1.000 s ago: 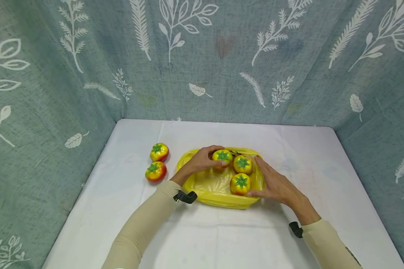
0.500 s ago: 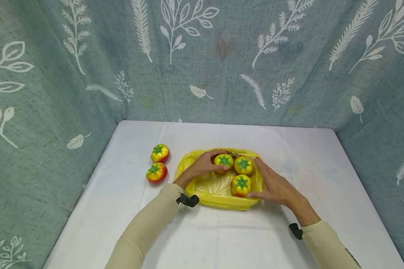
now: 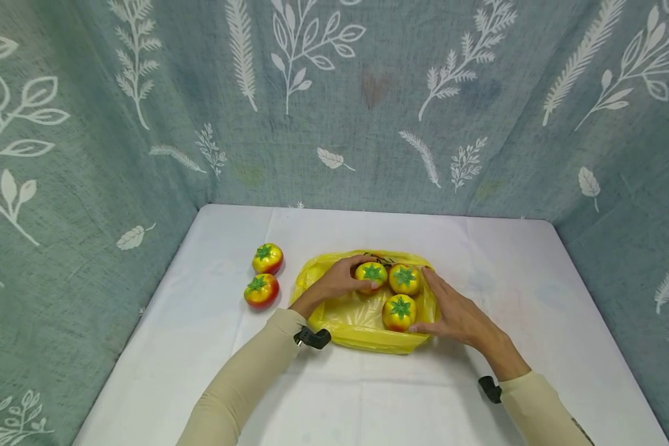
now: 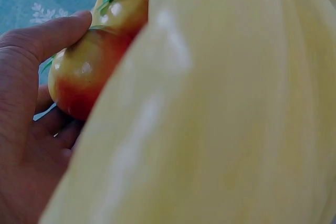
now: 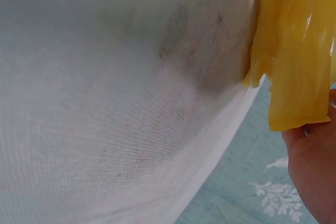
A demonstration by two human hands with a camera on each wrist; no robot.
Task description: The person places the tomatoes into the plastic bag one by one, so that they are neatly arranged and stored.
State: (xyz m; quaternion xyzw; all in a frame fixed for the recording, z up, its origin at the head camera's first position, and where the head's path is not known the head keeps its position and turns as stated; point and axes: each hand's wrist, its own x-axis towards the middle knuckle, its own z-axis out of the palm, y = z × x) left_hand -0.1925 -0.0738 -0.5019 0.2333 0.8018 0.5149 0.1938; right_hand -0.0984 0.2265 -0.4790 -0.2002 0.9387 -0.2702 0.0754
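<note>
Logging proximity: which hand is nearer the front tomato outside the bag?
Left. The left hand is right of the front tomato, holding another tomato in the yellow plastic bag; the right hand is farther right.

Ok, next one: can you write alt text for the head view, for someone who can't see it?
A person's left hand grips a tomato inside an open yellow plastic bag, near two more tomatoes, while the right hand rests at the bag's right end. Two other tomatoes sit left of the bag on a white table, with leaf-patterned cloth behind.
</note>
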